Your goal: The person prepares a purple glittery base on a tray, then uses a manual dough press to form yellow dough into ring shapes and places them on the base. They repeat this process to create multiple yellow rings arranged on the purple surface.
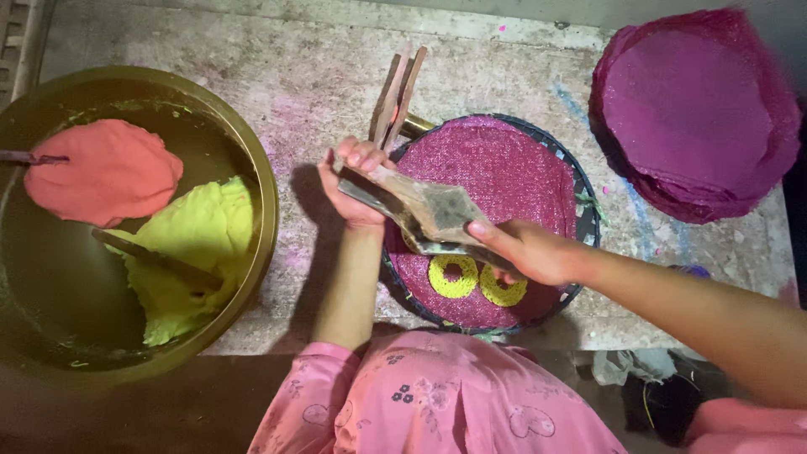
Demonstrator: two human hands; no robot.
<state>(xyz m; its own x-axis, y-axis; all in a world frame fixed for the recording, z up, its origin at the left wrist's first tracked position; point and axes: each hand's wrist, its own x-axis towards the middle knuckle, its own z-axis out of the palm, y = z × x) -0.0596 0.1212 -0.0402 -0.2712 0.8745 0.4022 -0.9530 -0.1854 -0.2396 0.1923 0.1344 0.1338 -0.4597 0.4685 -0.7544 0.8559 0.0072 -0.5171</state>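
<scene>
Over purple mat [513,168]: wooden press [424,210], long axis slanting left to right.
Left hand [357,181]: closed on upper-left end.
Right hand [530,250]: closed on lower-right end.

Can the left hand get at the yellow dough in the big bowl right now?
Probably not at once: the left hand grips one end of the press tool. The path to the yellow dough looks open, though a stick lies across it.

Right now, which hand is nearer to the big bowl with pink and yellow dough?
Left. The left hand grips the wooden press just right of the bowl; the right hand is farther right, over the purple tray.
</scene>
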